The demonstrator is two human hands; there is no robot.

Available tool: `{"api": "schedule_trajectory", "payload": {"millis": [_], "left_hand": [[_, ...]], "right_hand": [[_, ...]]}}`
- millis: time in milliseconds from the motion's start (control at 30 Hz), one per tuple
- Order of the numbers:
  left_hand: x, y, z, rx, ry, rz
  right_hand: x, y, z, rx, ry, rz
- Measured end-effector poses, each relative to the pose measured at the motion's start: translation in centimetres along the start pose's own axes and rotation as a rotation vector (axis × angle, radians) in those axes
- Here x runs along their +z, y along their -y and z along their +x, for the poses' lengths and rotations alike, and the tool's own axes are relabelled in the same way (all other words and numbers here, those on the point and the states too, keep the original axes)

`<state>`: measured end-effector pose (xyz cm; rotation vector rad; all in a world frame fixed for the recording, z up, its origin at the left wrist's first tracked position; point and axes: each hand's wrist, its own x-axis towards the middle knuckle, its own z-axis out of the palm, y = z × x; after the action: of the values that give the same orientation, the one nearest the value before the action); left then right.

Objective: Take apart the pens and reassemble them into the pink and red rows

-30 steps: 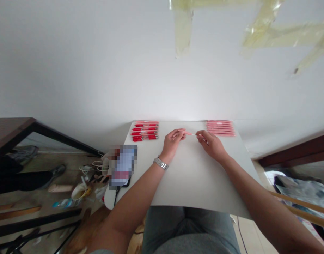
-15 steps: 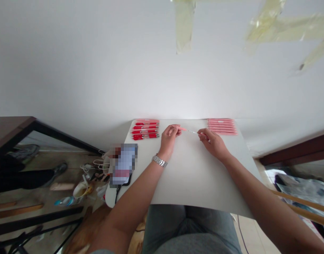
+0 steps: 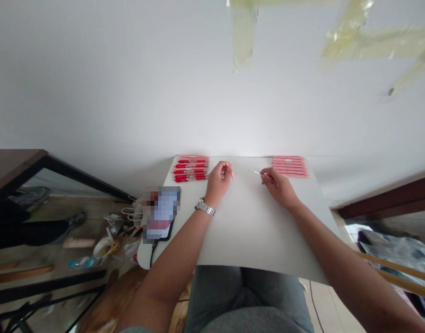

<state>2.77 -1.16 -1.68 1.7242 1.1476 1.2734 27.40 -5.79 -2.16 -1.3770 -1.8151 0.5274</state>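
My left hand, with a metal watch on its wrist, is closed around a small pink piece that looks like a pen cap; most of it is hidden by the fingers. My right hand pinches a slim white pen refill, its thin tip pointing left toward the other hand. A gap separates the two pieces. Left of my left hand, several red pens lie in a row. Beyond my right hand lies a row of several slim pink sticks.
Both hands are over a white table against a white wall. A phone with a cable sits at the table's left edge. A dark-framed table, a bottle and a cup are at left. Another person's leg shows there.
The pink piece and the white refill have come apart. My left hand has drawn back a little to the left and turned, while the right hand stays nearly in place.
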Motion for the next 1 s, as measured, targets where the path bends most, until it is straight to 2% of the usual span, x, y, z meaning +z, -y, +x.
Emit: {"api": "schedule_trajectory", "payload": {"millis": [133,367,800,1000], "left_hand": [[-0.4,-0.6,-0.3,0.028,-0.026,0.147],[-0.5,-1.0,-0.5,0.032,0.055,0.373],[-0.5,0.5,-0.2,0.087,0.062,0.558],[-0.5,0.6,-0.2,0.084,0.074,0.544]], "right_hand": [[0.0,0.0,0.0,0.004,0.000,0.003],[0.1,0.0,0.0,0.000,-0.001,0.001],[0.2,0.3,0.0,-0.006,0.008,0.000],[0.3,0.2,0.1,-0.002,0.020,-0.001]]}}
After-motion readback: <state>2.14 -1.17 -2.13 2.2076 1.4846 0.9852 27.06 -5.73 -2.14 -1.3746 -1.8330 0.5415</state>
